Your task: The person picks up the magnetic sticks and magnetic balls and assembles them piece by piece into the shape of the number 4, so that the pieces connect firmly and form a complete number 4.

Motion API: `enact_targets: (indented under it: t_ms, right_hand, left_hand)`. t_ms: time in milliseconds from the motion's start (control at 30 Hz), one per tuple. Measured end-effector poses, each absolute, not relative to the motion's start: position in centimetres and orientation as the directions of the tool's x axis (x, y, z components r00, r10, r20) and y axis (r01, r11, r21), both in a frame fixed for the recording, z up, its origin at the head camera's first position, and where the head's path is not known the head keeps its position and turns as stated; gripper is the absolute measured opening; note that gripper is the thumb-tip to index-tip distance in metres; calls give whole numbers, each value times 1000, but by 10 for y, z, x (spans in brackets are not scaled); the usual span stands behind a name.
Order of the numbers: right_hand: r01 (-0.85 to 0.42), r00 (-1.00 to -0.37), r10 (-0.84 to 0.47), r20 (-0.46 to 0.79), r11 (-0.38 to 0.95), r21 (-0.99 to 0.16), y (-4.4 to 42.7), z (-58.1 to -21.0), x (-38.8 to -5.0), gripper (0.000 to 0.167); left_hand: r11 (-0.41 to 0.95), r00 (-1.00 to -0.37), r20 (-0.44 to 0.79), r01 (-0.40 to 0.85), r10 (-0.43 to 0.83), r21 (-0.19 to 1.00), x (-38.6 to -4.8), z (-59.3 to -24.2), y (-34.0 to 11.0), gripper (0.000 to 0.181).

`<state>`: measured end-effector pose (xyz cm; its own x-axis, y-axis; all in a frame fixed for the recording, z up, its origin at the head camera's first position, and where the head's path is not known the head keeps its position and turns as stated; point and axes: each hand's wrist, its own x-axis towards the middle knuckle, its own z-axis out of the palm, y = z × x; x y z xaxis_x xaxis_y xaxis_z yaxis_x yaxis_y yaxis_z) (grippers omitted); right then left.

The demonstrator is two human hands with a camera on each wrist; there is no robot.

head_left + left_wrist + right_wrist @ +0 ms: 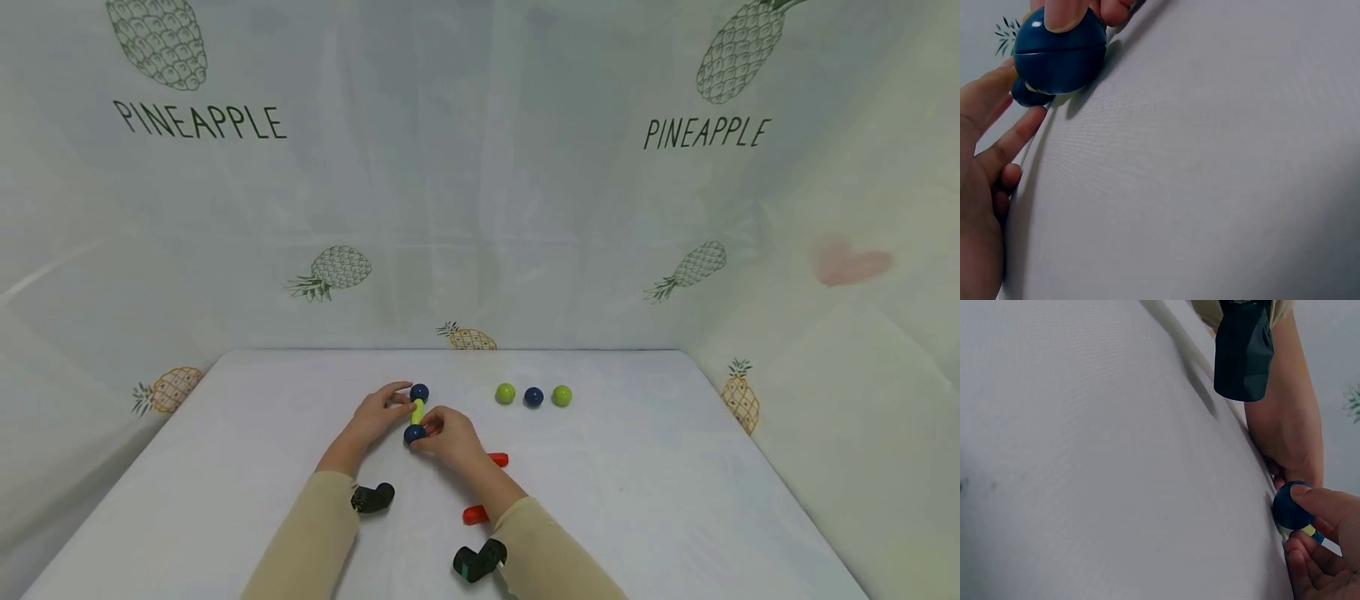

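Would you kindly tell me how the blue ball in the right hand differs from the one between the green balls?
The near blue ball is pinched by the right hand; the row's blue ball is untouched. The near ball meets the yellow-green rod, while the row's ball sits between two green balls, touching neither. Both are dark blue and round.

Right grip (1065, 14) holds one blue ball (1060, 59), left grip (980, 172) touching the farther blue ball (1026, 97).

Near ball (413, 434): glossy dark blue, seamed round its middle, pinched by the right hand (453, 439).
Rod (417, 413): short, yellow-green, lying between both balls.
Far ball (420, 392): dark blue, held by the left hand (378, 412).
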<state>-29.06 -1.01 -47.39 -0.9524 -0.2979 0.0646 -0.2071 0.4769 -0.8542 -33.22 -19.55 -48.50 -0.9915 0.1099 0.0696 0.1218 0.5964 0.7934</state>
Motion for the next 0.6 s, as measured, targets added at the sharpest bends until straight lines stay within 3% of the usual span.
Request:
enact_targets:
  t_ms: [267,600]
  right_hand:
    - [-196,-962,-261,81,455,-869,-11,-475,-291,27]
    - [-164,-967,-250,45,481,-861,-10,-472,-292,27]
  left_hand:
    - [558,-990,71,129,125,820,-328,-486,-197,48]
    - [619,-977,133,207,164,758,-324,-487,-197,41]
